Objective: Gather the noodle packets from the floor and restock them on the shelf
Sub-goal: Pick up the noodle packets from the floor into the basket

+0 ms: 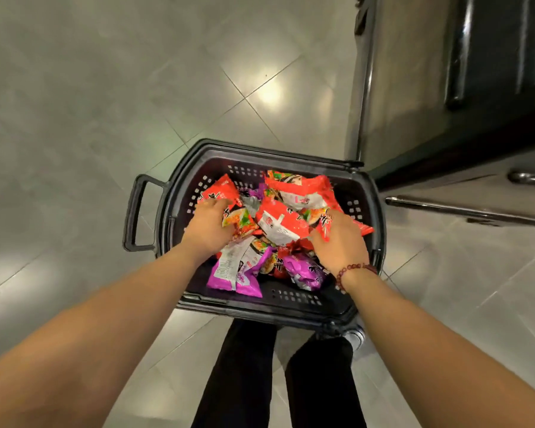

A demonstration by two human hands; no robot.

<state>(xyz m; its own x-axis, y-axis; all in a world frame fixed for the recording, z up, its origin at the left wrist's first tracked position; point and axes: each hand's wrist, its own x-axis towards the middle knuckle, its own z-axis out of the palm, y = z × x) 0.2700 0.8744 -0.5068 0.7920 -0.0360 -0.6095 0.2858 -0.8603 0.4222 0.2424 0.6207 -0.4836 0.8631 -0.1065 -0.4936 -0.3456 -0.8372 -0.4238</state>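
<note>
Noodle packets (286, 222), red and purple, are heaped in the black shopping basket (254, 149) on the tiled floor (105, 118). On my feed the left hand (209, 231) grips a red packet (221, 189) at the heap's left edge, and the right hand (342, 245) clutches a second red packet (325, 220) on the right side

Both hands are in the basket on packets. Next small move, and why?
Probably lift both hands straight up clear of the basket: the left hand grips the left-side red packet, the right hand the right-side red packet, both lying on top.
</note>
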